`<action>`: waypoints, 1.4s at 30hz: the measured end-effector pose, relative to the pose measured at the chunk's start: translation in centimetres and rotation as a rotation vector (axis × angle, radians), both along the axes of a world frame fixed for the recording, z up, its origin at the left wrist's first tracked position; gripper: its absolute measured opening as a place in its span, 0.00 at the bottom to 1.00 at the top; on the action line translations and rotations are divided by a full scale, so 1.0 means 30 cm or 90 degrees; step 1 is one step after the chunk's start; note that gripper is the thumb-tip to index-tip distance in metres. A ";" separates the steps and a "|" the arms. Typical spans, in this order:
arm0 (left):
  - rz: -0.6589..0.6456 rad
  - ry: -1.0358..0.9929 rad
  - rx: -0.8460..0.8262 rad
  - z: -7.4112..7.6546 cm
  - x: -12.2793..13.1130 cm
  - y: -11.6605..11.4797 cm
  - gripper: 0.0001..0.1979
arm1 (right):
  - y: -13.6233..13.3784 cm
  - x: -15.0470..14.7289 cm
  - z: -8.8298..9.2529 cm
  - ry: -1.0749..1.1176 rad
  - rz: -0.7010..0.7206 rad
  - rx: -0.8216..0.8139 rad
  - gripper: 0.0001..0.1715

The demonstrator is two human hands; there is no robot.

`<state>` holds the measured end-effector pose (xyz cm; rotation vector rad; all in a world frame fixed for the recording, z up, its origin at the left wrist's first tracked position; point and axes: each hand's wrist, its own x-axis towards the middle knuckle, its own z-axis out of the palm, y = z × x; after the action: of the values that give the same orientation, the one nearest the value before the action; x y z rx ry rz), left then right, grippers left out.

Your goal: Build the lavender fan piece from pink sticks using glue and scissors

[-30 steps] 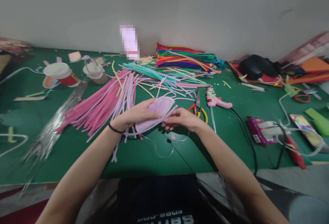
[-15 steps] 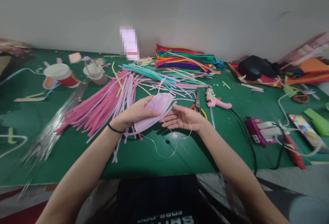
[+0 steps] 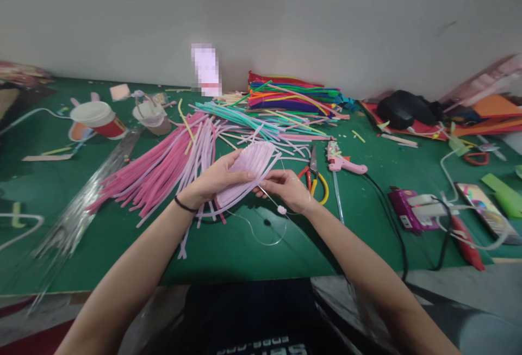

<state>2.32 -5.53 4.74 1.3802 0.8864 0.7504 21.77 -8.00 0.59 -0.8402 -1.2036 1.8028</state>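
My left hand grips a flat bundle of pale lilac pipe cleaners above the green table, thumb on top. My right hand is closed in a pinch at the bundle's right edge, holding a thin clear thread that loops down onto the table. A small pink bead hangs on the thread just below my right wrist. A black hair band sits on my left wrist.
A green table carries a spread of pink pipe cleaners, a multicoloured stack at the back, scissors, a pink glue gun, paper cups, a purple power strip with cables and a phone.
My right hand, open with the palm up half a second ago, has turned over and closed in a pinch on the thread beside the bundle. My left hand has barely moved.
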 end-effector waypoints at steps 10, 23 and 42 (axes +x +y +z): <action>-0.015 0.050 0.041 -0.017 -0.001 0.008 0.35 | 0.005 -0.014 0.005 -0.108 -0.096 0.066 0.19; -0.007 0.089 0.044 -0.015 0.000 0.009 0.38 | 0.031 0.053 0.015 -0.044 -0.079 0.099 0.18; 0.049 0.053 -0.039 -0.004 0.025 -0.012 0.21 | 0.026 0.045 -0.009 -0.045 -0.034 0.123 0.18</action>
<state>3.06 -5.90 4.61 1.3373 1.0248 0.7214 23.11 -7.22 0.32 -0.8215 -1.3627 1.5966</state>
